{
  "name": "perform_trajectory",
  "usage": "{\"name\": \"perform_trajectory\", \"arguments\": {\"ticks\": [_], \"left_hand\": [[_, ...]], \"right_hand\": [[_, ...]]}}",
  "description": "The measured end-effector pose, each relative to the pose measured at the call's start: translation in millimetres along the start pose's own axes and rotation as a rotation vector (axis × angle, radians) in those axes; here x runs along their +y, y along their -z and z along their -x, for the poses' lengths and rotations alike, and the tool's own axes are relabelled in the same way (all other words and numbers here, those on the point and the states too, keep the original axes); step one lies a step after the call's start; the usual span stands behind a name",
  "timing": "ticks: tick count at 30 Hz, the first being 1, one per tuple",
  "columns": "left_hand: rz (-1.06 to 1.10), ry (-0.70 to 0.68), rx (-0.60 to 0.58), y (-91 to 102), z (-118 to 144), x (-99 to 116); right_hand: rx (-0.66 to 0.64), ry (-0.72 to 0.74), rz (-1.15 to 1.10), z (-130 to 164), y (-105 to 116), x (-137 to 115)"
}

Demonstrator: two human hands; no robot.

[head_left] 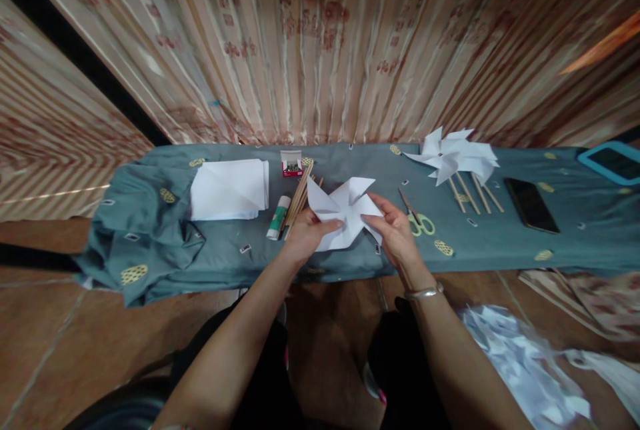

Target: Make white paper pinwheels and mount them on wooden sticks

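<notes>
Between my two hands is a white paper pinwheel [349,207], its blades folded in toward the middle, raised a little over the cloth-covered table. My left hand [305,233] grips its left side, the thumb lying on the paper near the centre. On the right side, my right hand [395,227] pinches a blade between thumb and fingers. Several wooden sticks [301,193] lie just beyond my left hand, beside a green and white glue stick [279,217]. Scissors [421,223] with light green handles rest right of my right hand.
A stack of white paper [230,190] lies at the left. A small red box [292,165] of metal pins stands open at the back. Finished pinwheels [457,153] on sticks, a black phone [531,205] and a blue-framed device [613,162] are at right. A bag of paper scraps [520,357] sits below.
</notes>
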State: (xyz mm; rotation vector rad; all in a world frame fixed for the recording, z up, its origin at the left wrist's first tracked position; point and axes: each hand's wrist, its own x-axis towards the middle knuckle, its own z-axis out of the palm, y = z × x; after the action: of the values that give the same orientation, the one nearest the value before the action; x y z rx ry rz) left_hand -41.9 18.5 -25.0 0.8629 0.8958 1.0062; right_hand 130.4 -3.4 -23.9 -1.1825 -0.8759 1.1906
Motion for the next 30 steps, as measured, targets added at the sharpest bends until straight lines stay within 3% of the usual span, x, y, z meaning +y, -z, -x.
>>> {"name": "perform_trajectory", "arguments": {"ticks": [4,9,16,21,27,30], "left_hand": [[0.098,0.04,0.026,-3.7,1,-2],[0.251,-0.045,0.117,-0.9,1,23],[0.33,-0.381,0.501,49.0,0,69],[0.361,-0.493,0.622,71.2,6,83],[0.413,-0.473,0.638,78.9,7,85],[0.421,-0.483,0.642,83.7,8,85]], "right_hand": [[-0.026,-0.058,-0.078,1,10,-11],[0.147,-0.034,-0.194,-6,29,-9],[0.167,-0.046,0.012,-1,23,17],[0.1,0.037,0.176,-13,-8,19],[-0.076,0.217,0.497,-74,-82,0],[-0.251,0.48,1.105,-103,-121,-9]]}}
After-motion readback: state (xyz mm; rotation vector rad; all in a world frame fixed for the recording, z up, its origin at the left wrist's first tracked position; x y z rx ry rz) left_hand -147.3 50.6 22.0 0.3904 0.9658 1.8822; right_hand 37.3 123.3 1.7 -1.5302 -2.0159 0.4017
